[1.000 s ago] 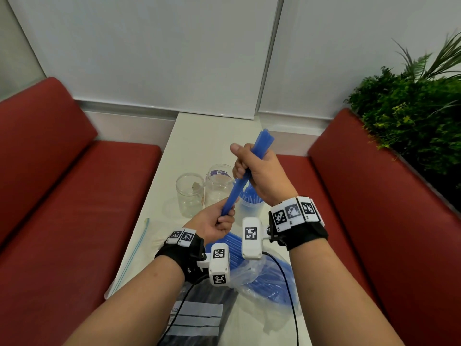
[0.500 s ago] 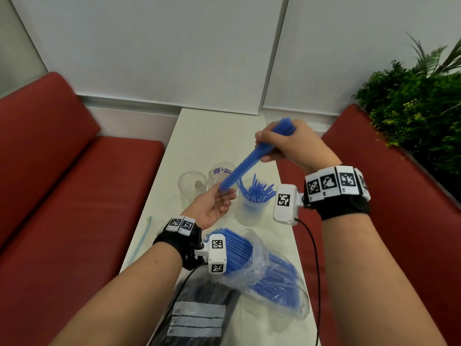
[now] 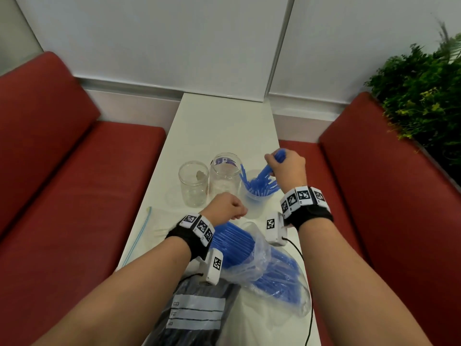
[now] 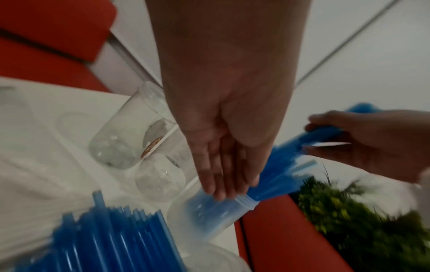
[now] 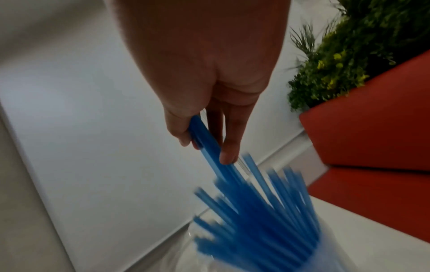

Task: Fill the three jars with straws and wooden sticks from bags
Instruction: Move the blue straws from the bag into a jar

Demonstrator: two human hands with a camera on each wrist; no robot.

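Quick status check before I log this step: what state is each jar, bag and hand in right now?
Right jar: upright, holding blue straws.
Middle jar: upright, no straws in it.
Left jar: upright, no straws in it.
Straw bundle: lower ends in the right jar.
Right hand: grips the straw bundle.
Left hand: fingers straight, near the right jar's rim.
Clear straw bag: open, lying flat, straws inside.
Black bag: lying flat.

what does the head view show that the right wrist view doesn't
Only the head view shows the left hand, two empty jars, the bag of straws, a black bag and the table. Only the right wrist view shows, close up, the right fingers pinching the bundle. Both show the right hand lowering blue straws into the filled jar, plus the plant and red seat.
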